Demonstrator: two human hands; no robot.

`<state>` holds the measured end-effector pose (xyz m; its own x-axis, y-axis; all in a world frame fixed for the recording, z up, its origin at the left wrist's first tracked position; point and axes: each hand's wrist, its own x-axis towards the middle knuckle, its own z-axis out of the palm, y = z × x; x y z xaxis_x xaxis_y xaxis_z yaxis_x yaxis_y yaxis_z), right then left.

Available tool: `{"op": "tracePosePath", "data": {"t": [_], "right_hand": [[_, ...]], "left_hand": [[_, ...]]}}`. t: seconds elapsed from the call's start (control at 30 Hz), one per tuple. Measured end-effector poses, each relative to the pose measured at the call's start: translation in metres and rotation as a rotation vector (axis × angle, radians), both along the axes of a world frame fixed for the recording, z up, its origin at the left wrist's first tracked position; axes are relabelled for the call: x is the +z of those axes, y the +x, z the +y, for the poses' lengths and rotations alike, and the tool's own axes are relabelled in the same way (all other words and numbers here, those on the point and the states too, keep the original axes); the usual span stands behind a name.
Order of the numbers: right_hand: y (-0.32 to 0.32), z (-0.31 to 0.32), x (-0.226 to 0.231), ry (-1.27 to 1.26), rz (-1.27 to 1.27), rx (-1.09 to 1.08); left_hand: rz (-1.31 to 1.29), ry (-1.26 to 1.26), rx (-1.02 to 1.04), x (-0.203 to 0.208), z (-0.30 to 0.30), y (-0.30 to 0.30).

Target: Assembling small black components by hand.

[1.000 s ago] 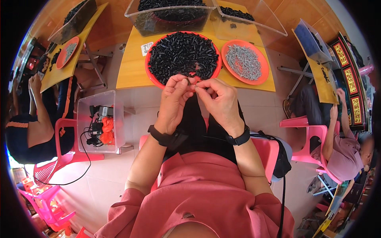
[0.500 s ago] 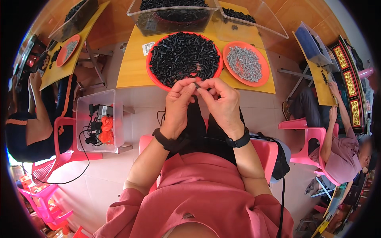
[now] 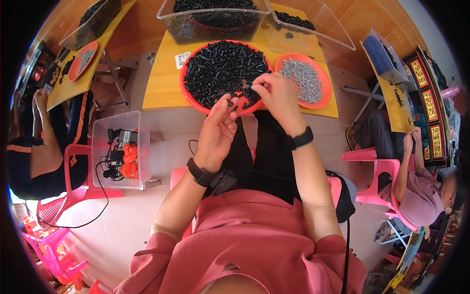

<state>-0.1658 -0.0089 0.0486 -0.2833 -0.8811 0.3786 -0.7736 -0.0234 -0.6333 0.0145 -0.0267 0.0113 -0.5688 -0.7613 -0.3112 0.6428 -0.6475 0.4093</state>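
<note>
1. Flat yellow tabletop: bare left of the round red plastic basin, giving open room out to its left edge.
2. Left hand: at the basin's near rim, pinching a small dark piece between thumb and fingertip.
3. Short black tubular pieces: heaped in the basin, whose near rim reaches the tabletop's front edge. A clear plastic bin stands close beyond the far rim.
4. Right hand: over the basin's near right side, fingertips narrowed at the pieces; whether they grip one, I cannot tell.
5. Round orange-red plate with small grey pieces: just right of the basin.
</note>
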Motion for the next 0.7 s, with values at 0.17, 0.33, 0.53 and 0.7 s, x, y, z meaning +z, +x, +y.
{"op": "tracePosePath", "data": {"t": [0.17, 0.33, 0.53, 0.7], "right_hand": [[0.001, -0.03, -0.01, 0.125, 0.198, 0.012], [-0.003, -0.041, -0.019, 0.157, 0.227, 0.055], [0.001, -0.04, -0.02, 0.132, 0.195, 0.038], [0.003, -0.044, -0.024, 0.131, 0.221, 0.033]], "left_hand": [[0.023, 0.003, -0.003, 0.0, -0.002, 0.0], [0.025, 0.014, -0.014, -0.001, -0.003, 0.001], [0.022, 0.0, -0.017, -0.002, -0.003, 0.001], [0.02, -0.017, -0.021, -0.002, -0.003, 0.001]]}}
